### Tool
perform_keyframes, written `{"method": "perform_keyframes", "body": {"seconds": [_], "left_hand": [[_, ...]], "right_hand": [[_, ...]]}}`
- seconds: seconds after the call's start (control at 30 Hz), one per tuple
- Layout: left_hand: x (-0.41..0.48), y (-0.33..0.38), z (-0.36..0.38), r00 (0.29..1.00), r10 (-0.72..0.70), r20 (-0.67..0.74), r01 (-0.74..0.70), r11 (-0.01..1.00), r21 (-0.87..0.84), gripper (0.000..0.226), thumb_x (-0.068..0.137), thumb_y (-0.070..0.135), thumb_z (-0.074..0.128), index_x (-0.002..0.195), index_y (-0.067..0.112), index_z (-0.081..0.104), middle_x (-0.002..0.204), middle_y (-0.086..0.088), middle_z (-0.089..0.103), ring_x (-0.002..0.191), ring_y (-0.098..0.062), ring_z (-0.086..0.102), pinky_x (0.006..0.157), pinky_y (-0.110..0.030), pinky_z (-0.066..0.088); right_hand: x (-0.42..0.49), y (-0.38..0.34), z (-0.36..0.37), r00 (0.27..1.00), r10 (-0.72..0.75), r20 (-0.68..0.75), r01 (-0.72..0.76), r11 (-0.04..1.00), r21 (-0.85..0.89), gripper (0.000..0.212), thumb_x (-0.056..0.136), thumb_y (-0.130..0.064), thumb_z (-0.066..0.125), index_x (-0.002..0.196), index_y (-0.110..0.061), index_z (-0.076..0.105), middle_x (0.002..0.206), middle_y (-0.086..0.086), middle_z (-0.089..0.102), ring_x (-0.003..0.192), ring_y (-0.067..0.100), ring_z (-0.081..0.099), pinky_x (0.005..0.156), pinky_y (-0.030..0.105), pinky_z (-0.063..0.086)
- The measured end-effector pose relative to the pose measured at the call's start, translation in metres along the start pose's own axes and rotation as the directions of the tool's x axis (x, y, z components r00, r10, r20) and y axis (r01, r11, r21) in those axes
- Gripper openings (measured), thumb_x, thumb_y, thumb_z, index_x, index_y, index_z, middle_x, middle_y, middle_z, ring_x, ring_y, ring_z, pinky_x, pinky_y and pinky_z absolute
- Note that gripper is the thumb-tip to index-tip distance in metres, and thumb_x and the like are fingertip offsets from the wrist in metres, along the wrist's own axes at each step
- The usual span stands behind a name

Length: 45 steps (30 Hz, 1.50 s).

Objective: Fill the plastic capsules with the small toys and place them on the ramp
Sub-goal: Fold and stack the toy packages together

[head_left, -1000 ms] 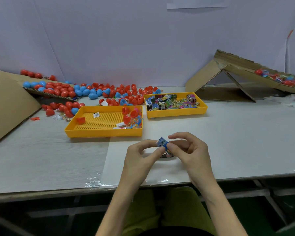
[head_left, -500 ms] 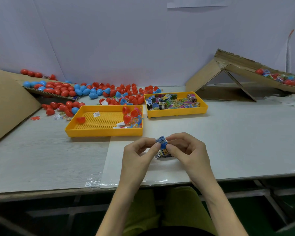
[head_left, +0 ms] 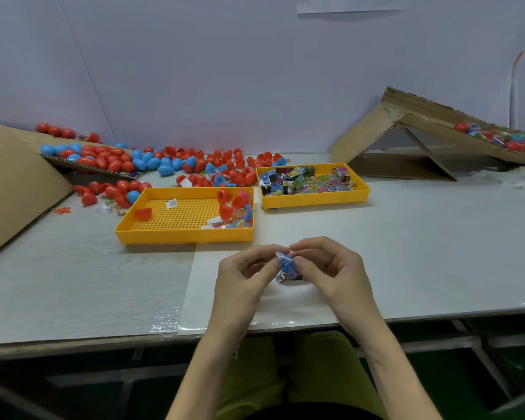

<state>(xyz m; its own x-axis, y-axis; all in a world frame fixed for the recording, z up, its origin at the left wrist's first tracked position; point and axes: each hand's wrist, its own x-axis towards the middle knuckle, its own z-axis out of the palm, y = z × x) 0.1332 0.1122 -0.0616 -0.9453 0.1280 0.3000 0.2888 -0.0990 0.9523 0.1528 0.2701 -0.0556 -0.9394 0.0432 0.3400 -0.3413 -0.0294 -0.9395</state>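
Head view, single frame.

- Small toy (head_left: 286, 265): a little packet with blue print and a crinkled silvery wrapper end hanging at the bottom. It is held over the near part of the surface (head_left: 422, 253), in front of the perforated yellow tray (head_left: 182, 236).
- Left hand (head_left: 243, 277) and right hand (head_left: 331, 268) are brought together on the toy. Each pinches it between thumb and fingertips, one from either side.
- Capsules (head_left: 115, 157): red and blue egg shapes, whole and in halves, piled at the far left. A few red halves lie in the perforated tray.
- Second yellow tray (head_left: 315, 203), far centre, is full of bright printed packets.
- Ramp (head_left: 422, 128): sloped cardboard at far right, with filled capsules resting on its lower run.

Hard to make out:
- The toy's print is too small to read, and its sides are covered by fingertips.
- Cannot tell whether the wrapper end touches the surface.
- The ramp's lower end is cut off by the right edge.
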Motion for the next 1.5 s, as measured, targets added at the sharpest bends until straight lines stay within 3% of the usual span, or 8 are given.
{"method": "perform_keyframes", "body": {"seconds": [0.27,0.47,0.6,0.73,0.93,1.1,1.23,1.5], "left_hand": [[-0.001,0.002,-0.001,0.999,0.033,0.035,-0.032,0.999,-0.020,0.023,0.088,0.016,0.071,0.103,0.034,0.074,0.086,-0.004,0.074,0.081,-0.011,0.068,0.073,-0.016,0.050],[-0.001,-0.001,-0.001,1.000,0.017,0.013,-0.017,0.999,-0.052,0.019,0.086,0.021,0.069,0.102,0.030,0.074,0.087,-0.005,0.072,0.086,-0.011,0.067,0.072,-0.015,0.050],[-0.001,-0.003,-0.001,0.998,0.026,-0.051,-0.030,0.997,-0.071,0.019,0.087,0.016,0.070,0.101,0.029,0.075,0.084,0.000,0.072,0.084,-0.011,0.068,0.073,-0.017,0.051],[-0.002,-0.002,0.001,0.997,0.049,-0.068,-0.050,0.998,-0.023,0.022,0.083,0.018,0.072,0.099,0.033,0.074,0.082,0.002,0.073,0.082,-0.010,0.069,0.073,-0.017,0.052],[-0.004,0.001,0.001,0.999,0.048,-0.025,-0.048,0.999,0.001,0.028,0.088,0.006,0.071,0.099,0.031,0.074,0.090,-0.001,0.078,0.090,-0.016,0.073,0.077,-0.019,0.053],[-0.005,0.005,0.005,0.999,0.023,0.026,-0.025,0.997,0.073,0.033,0.097,0.003,0.061,0.113,0.029,0.073,0.103,0.010,0.076,0.101,-0.006,0.071,0.080,-0.013,0.051],[-0.005,0.005,0.009,0.998,0.007,0.060,-0.017,0.985,0.170,0.041,0.100,0.004,0.054,0.125,0.034,0.066,0.105,0.015,0.075,0.101,-0.004,0.070,0.084,-0.018,0.054],[-0.007,0.002,0.013,0.997,-0.005,0.074,-0.017,0.956,0.293,0.043,0.099,0.008,0.054,0.125,0.042,0.064,0.108,0.013,0.074,0.106,-0.002,0.067,0.086,-0.017,0.053]], "right_hand": [[-0.001,0.002,-0.003,1.000,-0.007,-0.008,0.006,0.996,-0.084,0.029,0.082,-0.002,0.077,0.096,-0.027,0.075,0.084,0.002,0.073,0.078,0.017,0.071,0.074,0.025,0.057],[-0.001,-0.002,-0.002,0.999,-0.036,-0.037,0.034,0.998,-0.060,0.016,0.083,-0.020,0.070,0.094,-0.031,0.072,0.091,-0.001,0.073,0.076,0.019,0.073,0.069,0.023,0.056],[-0.004,-0.002,-0.002,0.996,-0.069,-0.055,0.066,0.996,-0.058,0.011,0.080,-0.016,0.073,0.080,-0.028,0.072,0.077,-0.002,0.071,0.067,0.008,0.066,0.063,0.019,0.052],[-0.003,-0.001,0.001,0.999,-0.033,-0.006,0.032,0.995,-0.093,0.014,0.082,-0.011,0.078,0.081,-0.023,0.073,0.079,-0.001,0.073,0.069,0.010,0.069,0.064,0.018,0.053],[-0.001,0.000,0.001,0.996,-0.023,-0.081,0.014,0.993,-0.115,0.021,0.078,-0.009,0.082,0.087,-0.018,0.067,0.077,-0.001,0.072,0.069,0.011,0.069,0.063,0.019,0.055],[-0.002,0.001,-0.002,0.990,-0.077,-0.120,0.057,0.984,-0.166,0.022,0.080,-0.009,0.080,0.088,-0.024,0.067,0.084,-0.005,0.072,0.078,0.011,0.069,0.070,0.020,0.053],[-0.003,0.001,-0.002,0.984,-0.117,-0.133,0.089,0.975,-0.205,0.026,0.082,-0.011,0.079,0.086,-0.033,0.068,0.088,-0.010,0.072,0.080,0.008,0.067,0.072,0.015,0.049],[-0.005,0.001,-0.002,0.967,-0.156,-0.199,0.106,0.965,-0.238,0.026,0.081,-0.010,0.079,0.081,-0.035,0.070,0.083,-0.009,0.072,0.082,0.011,0.068,0.074,0.023,0.054]]}}
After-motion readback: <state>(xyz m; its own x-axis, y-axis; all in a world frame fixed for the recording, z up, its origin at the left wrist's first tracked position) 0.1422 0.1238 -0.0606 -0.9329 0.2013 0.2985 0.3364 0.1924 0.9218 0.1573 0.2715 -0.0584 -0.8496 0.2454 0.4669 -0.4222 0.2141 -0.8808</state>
